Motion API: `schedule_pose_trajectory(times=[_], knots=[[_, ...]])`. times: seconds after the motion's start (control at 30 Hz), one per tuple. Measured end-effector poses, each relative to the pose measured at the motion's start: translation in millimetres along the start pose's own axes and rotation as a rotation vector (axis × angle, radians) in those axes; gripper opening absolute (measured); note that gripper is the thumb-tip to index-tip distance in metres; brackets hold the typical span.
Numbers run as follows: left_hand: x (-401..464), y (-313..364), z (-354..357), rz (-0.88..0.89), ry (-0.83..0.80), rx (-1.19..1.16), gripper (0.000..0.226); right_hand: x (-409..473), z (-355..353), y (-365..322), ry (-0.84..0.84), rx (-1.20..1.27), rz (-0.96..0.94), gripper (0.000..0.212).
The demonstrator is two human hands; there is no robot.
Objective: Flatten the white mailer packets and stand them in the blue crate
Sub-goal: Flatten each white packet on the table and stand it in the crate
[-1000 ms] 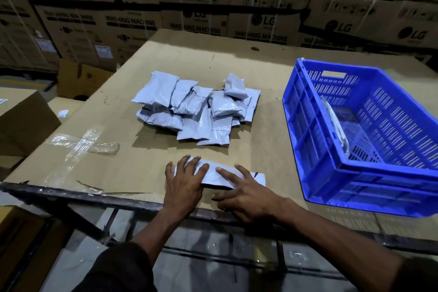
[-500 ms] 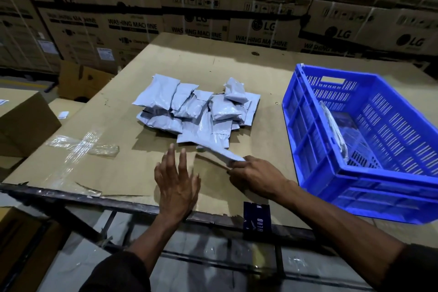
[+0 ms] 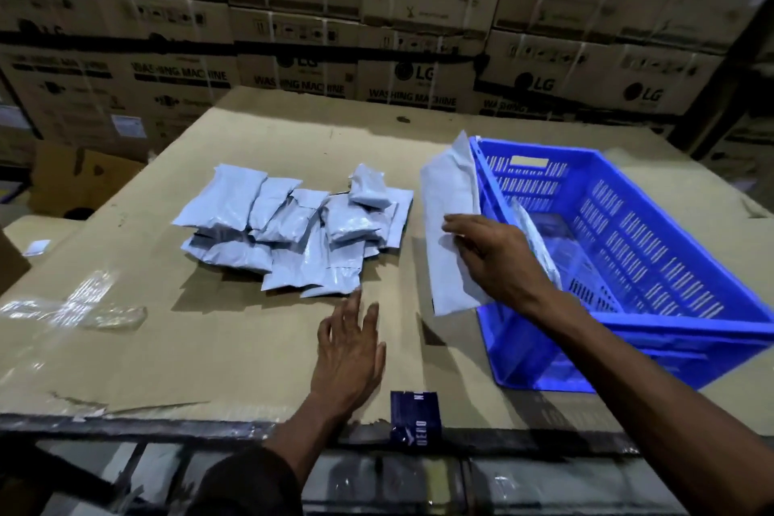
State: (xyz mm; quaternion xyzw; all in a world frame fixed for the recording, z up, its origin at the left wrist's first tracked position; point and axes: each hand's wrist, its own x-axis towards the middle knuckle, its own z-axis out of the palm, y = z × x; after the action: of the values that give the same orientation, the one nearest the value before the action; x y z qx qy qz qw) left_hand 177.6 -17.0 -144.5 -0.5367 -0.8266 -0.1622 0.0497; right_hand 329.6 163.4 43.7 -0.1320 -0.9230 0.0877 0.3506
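Stacked cardboard cartons (image 3: 293, 67) printed with washing machine labels are filling the wall at the far side, and in front of them a flat sheet of brown cardboard (image 3: 234, 339) is serving as your work surface. Your right hand (image 3: 498, 260) is holding one flattened white packet (image 3: 450, 222) up off the surface, with the fingers curled over its face and pinching it near its lower part; the packet is standing nearly upright, just to the left of the blue crate (image 3: 653, 323) and overlapping the crate's left wall. Another packet (image 3: 540, 243) is already leaning inside the crate against that same left wall. Your left hand (image 3: 349, 352) is lying flat on the cardboard near the front edge, fingers straight and slightly apart, holding nothing, with the fingertips reaching close to the near edge of the pile. That pile of white packets (image 3: 293, 222) is sitting in the middle of the surface, to the left of the crate, with the packets puffy and overlapping one another. A crumpled strip of clear tape (image 3: 83, 310) is lying on the left side of the cardboard, and a small dark blue label (image 3: 415, 415) is hanging over the near edge between your two arms.
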Motion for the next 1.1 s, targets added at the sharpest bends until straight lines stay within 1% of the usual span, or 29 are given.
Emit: schedule_pose_trajectory(times=[0.1, 0.33, 0.53, 0.6, 0.67, 0.77, 0.83, 0.93, 1.0, 1.07, 1.1], knots=[[14.3, 21.7, 10.3, 0.032, -0.017, 0.012, 0.065, 8.0, -32.5, 19.4, 0.066, -0.039, 0.044, 0.027], [45.9, 55.1, 33.6, 0.09, -0.039, 0.031, 0.059, 14.1, -96.9, 71.1, 0.137, -0.195, 0.124, 0.03], [68.3, 74.0, 44.6, 0.083, 0.011, 0.036, 0.058, 9.6, -124.7, 123.4, 0.097, -0.316, 0.156, 0.027], [72.5, 77.9, 46.4, 0.071, 0.026, 0.042, 0.057, 4.3, -122.8, 139.4, 0.001, -0.39, 0.214, 0.03], [75.2, 80.9, 49.4, 0.05, 0.028, 0.038, 0.057, -1.8, -112.7, 157.3, -0.207, -0.497, 0.284, 0.036], [75.9, 81.6, 52.1, 0.036, 0.044, 0.039, 0.051, -12.8, -88.9, 183.6, -0.519, -0.597, 0.288, 0.042], [76.3, 80.6, 52.7, 0.018, 0.055, 0.036, 0.044, -18.6, -73.7, 202.5, -0.626, -0.633, 0.258, 0.044], [76.3, 78.8, 54.4, 0.001, 0.072, 0.044, 0.036, -25.3, -53.4, 221.9, -0.745, -0.598, 0.306, 0.058], [77.0, 79.7, 55.3, 0.003, 0.08, 0.042, 0.037, -29.3, -45.4, 227.5, -0.778, -0.501, 0.364, 0.07], [78.0, 80.3, 54.2, 0.0, 0.081, 0.037, 0.041, -31.9, -42.3, 232.3, -0.717, -0.37, 0.384, 0.075], [78.4, 80.0, 53.8, -0.003, 0.078, 0.038, 0.042, -31.4, -41.3, 235.5, -0.662, -0.313, 0.43, 0.076]])
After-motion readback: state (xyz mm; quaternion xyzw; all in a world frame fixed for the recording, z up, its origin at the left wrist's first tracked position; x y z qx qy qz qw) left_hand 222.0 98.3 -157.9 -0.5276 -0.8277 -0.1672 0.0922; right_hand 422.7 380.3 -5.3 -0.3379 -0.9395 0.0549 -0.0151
